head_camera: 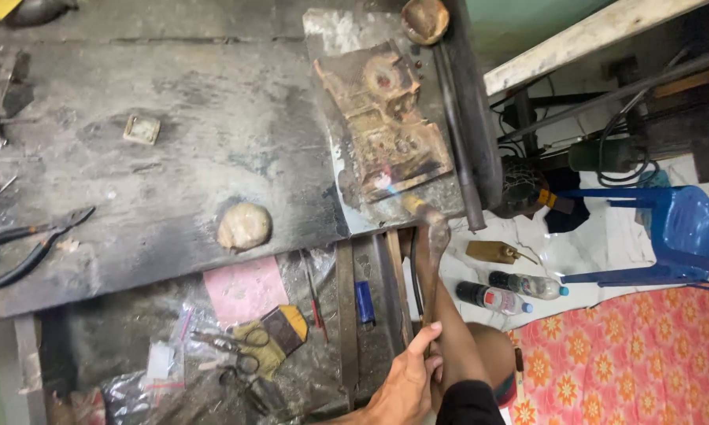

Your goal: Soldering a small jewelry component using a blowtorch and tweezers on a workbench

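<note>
A torch [431,260] is gripped by its handle in one hand [408,382], fingers closed around it; which hand cannot be told. Its small flame [386,185] is held against a scorched block [386,126] on the desk [173,157], where black pliers [31,244] are also seen.

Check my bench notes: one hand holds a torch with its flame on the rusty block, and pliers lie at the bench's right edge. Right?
Not quite. The head view shows the pliers at the bench's left edge. The hand does hold the torch, flame on the rusty block.
</note>
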